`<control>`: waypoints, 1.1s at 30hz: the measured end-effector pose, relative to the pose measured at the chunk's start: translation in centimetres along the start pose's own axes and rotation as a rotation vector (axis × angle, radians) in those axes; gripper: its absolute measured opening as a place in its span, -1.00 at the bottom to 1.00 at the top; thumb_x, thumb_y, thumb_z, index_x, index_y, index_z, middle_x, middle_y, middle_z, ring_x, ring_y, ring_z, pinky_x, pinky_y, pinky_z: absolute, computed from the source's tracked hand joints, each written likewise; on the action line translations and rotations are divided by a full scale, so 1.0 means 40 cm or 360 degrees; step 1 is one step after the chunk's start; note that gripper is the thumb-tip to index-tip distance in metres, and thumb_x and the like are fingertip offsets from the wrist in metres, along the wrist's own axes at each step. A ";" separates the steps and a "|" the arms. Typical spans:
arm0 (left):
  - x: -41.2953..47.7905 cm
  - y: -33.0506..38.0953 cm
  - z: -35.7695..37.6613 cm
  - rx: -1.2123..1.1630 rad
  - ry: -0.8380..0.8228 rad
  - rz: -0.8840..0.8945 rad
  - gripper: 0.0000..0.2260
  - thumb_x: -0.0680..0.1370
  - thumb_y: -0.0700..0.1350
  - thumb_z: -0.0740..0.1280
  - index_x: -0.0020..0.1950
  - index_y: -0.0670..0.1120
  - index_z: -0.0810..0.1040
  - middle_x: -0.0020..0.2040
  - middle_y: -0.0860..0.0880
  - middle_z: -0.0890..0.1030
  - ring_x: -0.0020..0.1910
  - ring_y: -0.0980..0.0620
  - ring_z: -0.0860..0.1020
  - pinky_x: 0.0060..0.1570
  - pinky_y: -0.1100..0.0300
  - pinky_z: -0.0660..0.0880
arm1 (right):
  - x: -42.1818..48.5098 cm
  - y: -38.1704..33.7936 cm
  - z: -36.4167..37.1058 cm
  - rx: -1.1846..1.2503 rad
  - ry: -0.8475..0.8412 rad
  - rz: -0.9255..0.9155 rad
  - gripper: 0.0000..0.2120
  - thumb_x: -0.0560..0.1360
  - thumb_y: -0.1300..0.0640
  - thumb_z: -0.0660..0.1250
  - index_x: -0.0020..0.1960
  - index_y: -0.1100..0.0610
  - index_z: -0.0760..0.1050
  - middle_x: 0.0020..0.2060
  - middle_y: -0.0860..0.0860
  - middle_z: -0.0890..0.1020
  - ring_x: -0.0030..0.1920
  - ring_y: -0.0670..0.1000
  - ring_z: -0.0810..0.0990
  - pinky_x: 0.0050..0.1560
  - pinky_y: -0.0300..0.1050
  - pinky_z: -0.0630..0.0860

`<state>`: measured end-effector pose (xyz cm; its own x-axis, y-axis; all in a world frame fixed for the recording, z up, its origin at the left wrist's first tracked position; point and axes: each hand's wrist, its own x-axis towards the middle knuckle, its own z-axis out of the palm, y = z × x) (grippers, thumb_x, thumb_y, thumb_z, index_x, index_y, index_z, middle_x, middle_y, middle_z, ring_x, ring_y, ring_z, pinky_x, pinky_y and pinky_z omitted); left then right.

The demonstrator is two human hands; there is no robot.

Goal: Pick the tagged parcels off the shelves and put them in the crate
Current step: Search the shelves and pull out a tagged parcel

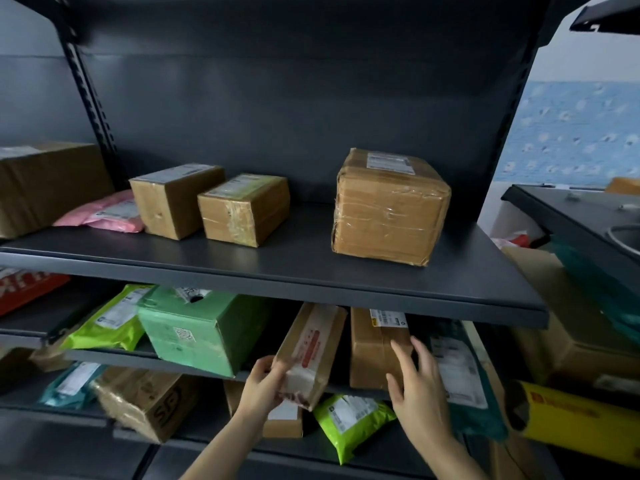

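The left hand (263, 379) is curled round the near end of a slim box (311, 348), tilted on the middle shelf (114, 356) and overhanging its lip. The right hand (415, 372) is held open, fingers spread at the front of the brown box (374, 351) just beside. If drawn out by one end, the slim box could be dropped or caught under the upper shelf (277, 285). Room is tight sideways, open only toward the person. No crate is seen.
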<state>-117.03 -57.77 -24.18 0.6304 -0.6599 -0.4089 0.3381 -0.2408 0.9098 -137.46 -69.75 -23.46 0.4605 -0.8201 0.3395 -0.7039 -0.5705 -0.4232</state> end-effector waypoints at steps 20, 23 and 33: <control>0.017 0.033 0.096 0.1352 0.0291 0.0480 -0.31 0.33 0.17 0.38 0.40 0.06 0.23 0.27 -0.14 0.26 0.28 -0.18 0.24 0.16 0.04 0.37 | 0.044 -0.031 0.019 -0.0451 -0.0227 -0.0251 -0.47 0.53 0.07 0.25 0.47 -0.01 0.21 0.47 0.10 0.26 0.46 0.16 0.22 0.44 0.15 0.14; 0.010 0.027 0.050 0.0500 0.0057 0.0296 -0.30 0.21 0.22 0.43 0.28 0.01 0.38 0.17 -0.10 0.47 0.19 -0.11 0.45 0.21 -0.08 0.47 | 0.042 -0.014 -0.002 -0.0421 -0.0197 -0.0211 -0.42 0.26 0.14 0.55 0.26 0.06 0.52 0.22 0.14 0.57 0.19 0.20 0.56 0.15 0.17 0.49; 0.081 -0.036 0.004 -0.0132 0.0063 -0.0016 -0.92 0.55 -0.12 0.31 -0.03 -0.02 0.59 -0.04 -0.17 0.66 0.04 -0.21 0.60 0.19 -0.16 0.48 | 0.042 -0.029 0.016 -0.0503 -0.0253 -0.0230 -0.43 0.46 0.04 0.35 0.43 -0.06 0.28 0.44 0.08 0.33 0.43 0.14 0.28 0.41 0.13 0.20</control>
<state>-115.59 -59.69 -26.81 0.6530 -0.6287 -0.4222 0.4004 -0.1866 0.8972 -135.52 -70.50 -22.94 0.6281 -0.7429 0.2315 -0.7461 -0.6594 -0.0919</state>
